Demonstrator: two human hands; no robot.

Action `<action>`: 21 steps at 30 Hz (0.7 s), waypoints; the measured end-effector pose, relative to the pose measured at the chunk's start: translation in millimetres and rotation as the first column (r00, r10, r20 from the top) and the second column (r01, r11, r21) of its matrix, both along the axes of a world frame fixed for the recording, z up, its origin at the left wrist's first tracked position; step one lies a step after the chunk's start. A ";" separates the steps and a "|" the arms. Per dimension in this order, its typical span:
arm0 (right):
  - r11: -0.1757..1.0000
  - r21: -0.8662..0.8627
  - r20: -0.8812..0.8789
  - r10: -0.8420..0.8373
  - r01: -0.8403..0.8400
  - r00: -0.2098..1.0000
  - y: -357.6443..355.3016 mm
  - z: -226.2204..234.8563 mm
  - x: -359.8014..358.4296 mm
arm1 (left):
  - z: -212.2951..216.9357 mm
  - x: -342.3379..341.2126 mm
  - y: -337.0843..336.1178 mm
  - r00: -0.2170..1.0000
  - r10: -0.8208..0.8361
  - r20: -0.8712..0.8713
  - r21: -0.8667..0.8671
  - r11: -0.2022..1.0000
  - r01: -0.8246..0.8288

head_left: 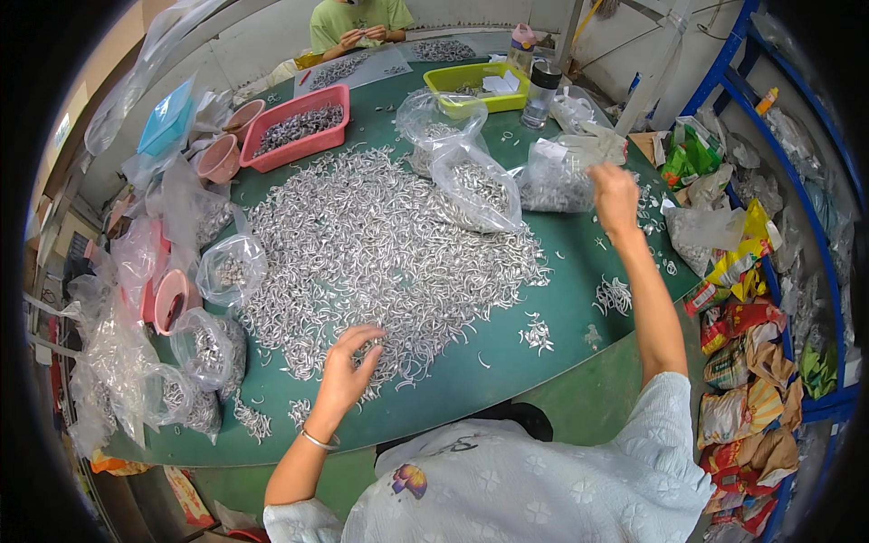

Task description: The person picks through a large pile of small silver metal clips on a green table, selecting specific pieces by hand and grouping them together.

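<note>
Metal hooks heaped under left hand, right hand at bag

The left hand is near and low, palm down, with the fingers spread and curled loosely forward; a thin bangle circles its wrist, and the bare forearm slants down to the left. The right arm stretches far out to the right, almost straight, its hand raised with the fingers bent inward, back facing the camera.
</note>
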State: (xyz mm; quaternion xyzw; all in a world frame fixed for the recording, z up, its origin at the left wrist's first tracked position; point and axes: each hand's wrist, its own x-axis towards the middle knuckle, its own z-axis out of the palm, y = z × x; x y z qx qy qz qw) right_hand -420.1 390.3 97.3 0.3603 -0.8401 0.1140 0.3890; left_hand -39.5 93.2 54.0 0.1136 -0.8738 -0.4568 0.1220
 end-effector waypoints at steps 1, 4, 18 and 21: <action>0.999 -0.006 0.017 -0.036 0.036 0.999 1.0 7.8 -5.7 | 1.6 0.1 -1.0 1.000 -0.013 0.011 0.003 1.000 0.013; 0.982 -0.131 -0.115 0.121 -0.136 0.986 -12.6 -6.9 -1.4 | -0.6 -1.9 -0.8 1.000 0.002 -0.002 0.001 1.000 -0.002; 0.996 -0.081 0.108 0.056 -0.047 0.993 -8.5 -30.9 123.2 | -29.5 36.4 26.7 0.984 0.176 -0.015 -0.401 0.901 -0.167; 0.891 -0.133 0.541 0.433 -0.435 0.722 -46.5 -42.5 188.4 | -41.2 49.3 49.6 0.948 0.293 0.125 -0.490 0.849 -0.198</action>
